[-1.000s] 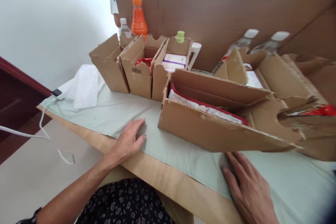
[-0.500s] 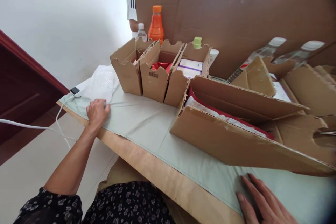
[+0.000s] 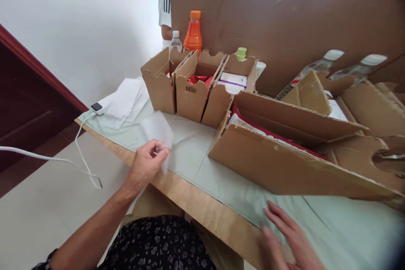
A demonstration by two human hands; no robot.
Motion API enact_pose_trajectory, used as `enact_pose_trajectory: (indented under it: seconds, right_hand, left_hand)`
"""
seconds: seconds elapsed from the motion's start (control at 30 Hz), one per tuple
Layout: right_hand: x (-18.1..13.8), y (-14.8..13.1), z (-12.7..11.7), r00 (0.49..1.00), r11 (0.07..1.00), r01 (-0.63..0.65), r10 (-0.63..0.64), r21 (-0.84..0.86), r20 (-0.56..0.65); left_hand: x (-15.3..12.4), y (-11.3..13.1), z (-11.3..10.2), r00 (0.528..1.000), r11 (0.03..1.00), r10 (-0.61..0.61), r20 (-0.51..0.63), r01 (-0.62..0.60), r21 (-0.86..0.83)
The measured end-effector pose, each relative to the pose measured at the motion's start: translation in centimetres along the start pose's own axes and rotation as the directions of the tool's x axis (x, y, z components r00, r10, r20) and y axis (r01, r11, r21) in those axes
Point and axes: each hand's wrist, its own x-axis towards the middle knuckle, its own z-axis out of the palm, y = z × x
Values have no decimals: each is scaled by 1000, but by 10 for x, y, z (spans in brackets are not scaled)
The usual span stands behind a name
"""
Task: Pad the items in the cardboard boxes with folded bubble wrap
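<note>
My left hand (image 3: 150,158) pinches one edge of a translucent white bubble-wrap bag (image 3: 160,128) above the front part of the table. The bag is slightly blurred and tilts up from my fingers. Further left lies a stack of similar bubble-wrap bags (image 3: 125,99) on the green cloth (image 3: 190,147). Over the cloth's front edge at the right, my right hand (image 3: 289,236) holds nothing, with its fingers stretched and apart. The long cardboard box (image 3: 272,160) stands just beyond that hand.
Three narrow cardboard bins (image 3: 191,97) stand in a row behind. An orange bottle (image 3: 193,33) and clear bottles (image 3: 319,65) are at the back, before a cardboard panel (image 3: 253,12). A white cable (image 3: 79,141) hangs at the left. A person's sleeve (image 3: 165,4) shows behind.
My left hand has moved right, away from the stack, and now lifts one bubble-wrap bag. My right hand has shifted a little to the left.
</note>
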Motion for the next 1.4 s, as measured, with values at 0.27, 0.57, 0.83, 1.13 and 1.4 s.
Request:
enact_pose_trajectory:
  seconds: [0.27, 0.57, 0.83, 1.13, 1.4]
  right_hand:
    - [27, -75, 40, 959, 862, -282, 240, 421, 150]
    - [19, -31, 4, 910, 846, -401, 413, 351, 43]
    - [43, -48, 38, 995, 972, -73, 87, -223, 55]
    - [44, -72, 53, 998, 997, -67, 68, -49, 16]
    - [41, -75, 56, 996, 996, -87, 87, -28, 3]
  left_hand:
    - [-78, 33, 75, 779, 911, 36, 626, 232, -341]
    - [-73, 17, 63, 868, 919, 392, 303, -388, -76]
    - [3, -14, 26, 926, 793, 366, 97, -365, 489]
    - [-3, -32, 39, 905, 774, 400, 148, -420, 474]
    - [-17, -14, 21, 985, 964, 91, 144, -123, 235]
